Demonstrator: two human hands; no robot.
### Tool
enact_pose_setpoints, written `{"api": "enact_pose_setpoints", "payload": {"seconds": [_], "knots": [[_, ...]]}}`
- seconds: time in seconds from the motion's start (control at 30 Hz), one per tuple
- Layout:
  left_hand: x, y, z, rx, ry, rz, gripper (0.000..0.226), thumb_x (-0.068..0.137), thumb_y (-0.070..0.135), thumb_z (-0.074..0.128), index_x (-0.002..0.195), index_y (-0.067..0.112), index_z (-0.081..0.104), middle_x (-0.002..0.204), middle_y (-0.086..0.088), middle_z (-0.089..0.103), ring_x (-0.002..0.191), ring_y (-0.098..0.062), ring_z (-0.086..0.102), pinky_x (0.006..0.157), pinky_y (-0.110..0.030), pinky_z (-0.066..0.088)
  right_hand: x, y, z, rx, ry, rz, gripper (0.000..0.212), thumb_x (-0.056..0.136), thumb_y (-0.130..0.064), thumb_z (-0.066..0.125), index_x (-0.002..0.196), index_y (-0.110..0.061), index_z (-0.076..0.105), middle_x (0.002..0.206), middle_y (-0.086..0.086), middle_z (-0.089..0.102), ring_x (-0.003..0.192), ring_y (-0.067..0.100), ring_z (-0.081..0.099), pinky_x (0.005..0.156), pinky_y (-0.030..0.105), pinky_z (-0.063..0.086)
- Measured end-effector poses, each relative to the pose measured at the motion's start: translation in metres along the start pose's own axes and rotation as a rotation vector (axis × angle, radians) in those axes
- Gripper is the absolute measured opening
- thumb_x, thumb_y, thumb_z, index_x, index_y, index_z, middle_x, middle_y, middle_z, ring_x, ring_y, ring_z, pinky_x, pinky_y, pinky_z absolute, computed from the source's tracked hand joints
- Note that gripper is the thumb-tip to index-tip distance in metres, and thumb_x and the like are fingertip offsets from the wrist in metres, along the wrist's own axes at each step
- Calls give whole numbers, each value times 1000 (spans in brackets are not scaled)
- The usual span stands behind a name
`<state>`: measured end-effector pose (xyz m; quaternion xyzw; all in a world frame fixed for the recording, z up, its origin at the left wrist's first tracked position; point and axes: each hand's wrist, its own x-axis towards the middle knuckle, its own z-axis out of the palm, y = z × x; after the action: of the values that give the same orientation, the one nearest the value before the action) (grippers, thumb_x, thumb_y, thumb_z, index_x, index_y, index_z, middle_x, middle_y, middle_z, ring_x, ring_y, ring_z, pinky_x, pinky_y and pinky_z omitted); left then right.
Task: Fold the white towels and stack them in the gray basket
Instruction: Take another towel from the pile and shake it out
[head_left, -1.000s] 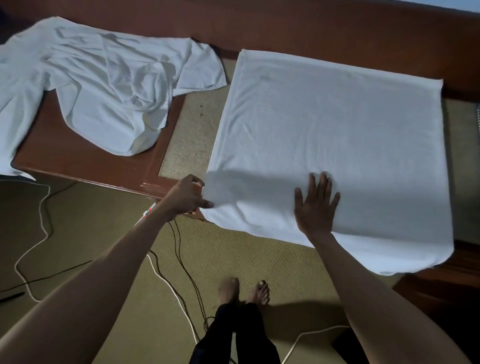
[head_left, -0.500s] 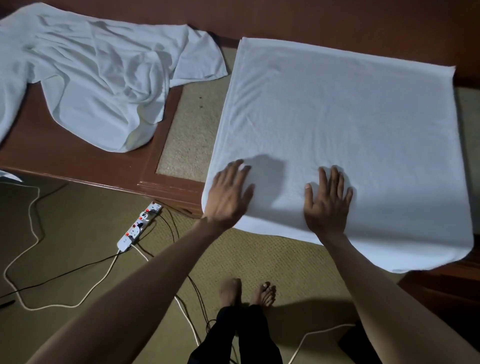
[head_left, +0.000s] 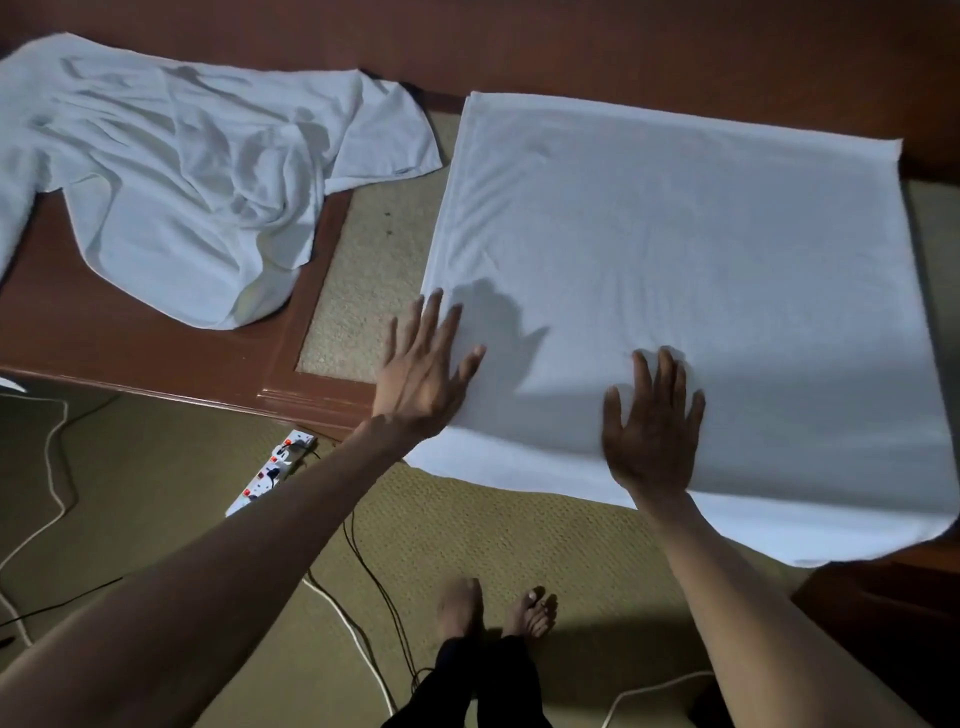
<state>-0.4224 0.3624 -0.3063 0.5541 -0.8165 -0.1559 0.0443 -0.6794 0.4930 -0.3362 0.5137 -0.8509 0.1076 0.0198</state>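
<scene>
A white towel (head_left: 675, 280) lies folded flat as a broad square on the wooden table, its near edge hanging over the table's front. My left hand (head_left: 421, 379) lies flat with spread fingers on the towel's near left edge. My right hand (head_left: 652, 431) presses flat on the towel near its front edge, fingers straight. A second white towel (head_left: 182, 171) lies crumpled on the table at the far left. The gray basket is not in view.
The wooden table (head_left: 130, 343) has a woven beige inset (head_left: 363, 270) between the two towels. On the olive carpet below lie a white power strip (head_left: 270, 470) and several cables (head_left: 363, 571). My bare feet (head_left: 493, 608) stand at the bottom centre.
My left hand let go of the towel's near left corner and came to lie flat on the towel, then slid left toward its edge. My right hand stayed flat near the front.
</scene>
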Motion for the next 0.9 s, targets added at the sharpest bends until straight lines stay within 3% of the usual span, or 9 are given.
{"api": "enact_pose_setpoints", "payload": {"seconds": [0.13,0.27,0.4,0.53,0.7,0.8,0.9], "knots": [[80,56,15,-64,-85,92,75,105,65,19,165,23,5,173,-2,-4,159,-21,-7,128,-46,-3,-3,3,8,-30,29,-5,59,107,-49,27,158,-20,34,166,10,26,154,27,24,122,54,21],[134,40,16,36,-165,192,71,104,67,12,164,32,-3,172,5,-10,158,-17,-12,127,-50,-3,-2,5,12,2,47,10,58,106,-49,30,159,-24,32,167,7,24,155,25,22,123,52,20],[144,-4,5,70,-114,-7,73,101,70,9,164,34,-7,171,11,-14,158,-18,-14,127,-49,-8,-4,6,12,3,50,7,59,106,-49,31,158,-22,33,167,7,24,156,23,19,124,50,18],[136,22,3,20,-12,-130,73,106,61,14,165,20,3,173,-2,-5,159,-21,-9,126,-52,-11,-4,4,11,-6,31,15,58,107,-49,31,158,-22,34,167,8,24,155,23,20,124,51,19],[77,97,32,-189,-53,96,66,108,55,20,165,24,7,173,-3,-1,159,-23,-2,126,-47,-2,1,1,8,-12,-45,29,59,105,-48,30,157,-20,36,167,10,25,154,25,23,122,54,19],[48,97,54,-43,-88,279,62,108,57,17,165,35,3,173,1,-4,159,-20,-7,128,-49,-1,1,11,4,38,-103,-39,62,105,-51,27,159,-21,31,169,9,19,157,23,14,122,53,17],[50,88,57,21,-91,303,61,107,61,14,163,41,-1,172,7,-10,158,-14,-13,128,-45,-5,0,48,-4,50,-218,-204,64,105,-58,16,162,-30,17,171,2,3,158,17,-1,126,44,7]]}}
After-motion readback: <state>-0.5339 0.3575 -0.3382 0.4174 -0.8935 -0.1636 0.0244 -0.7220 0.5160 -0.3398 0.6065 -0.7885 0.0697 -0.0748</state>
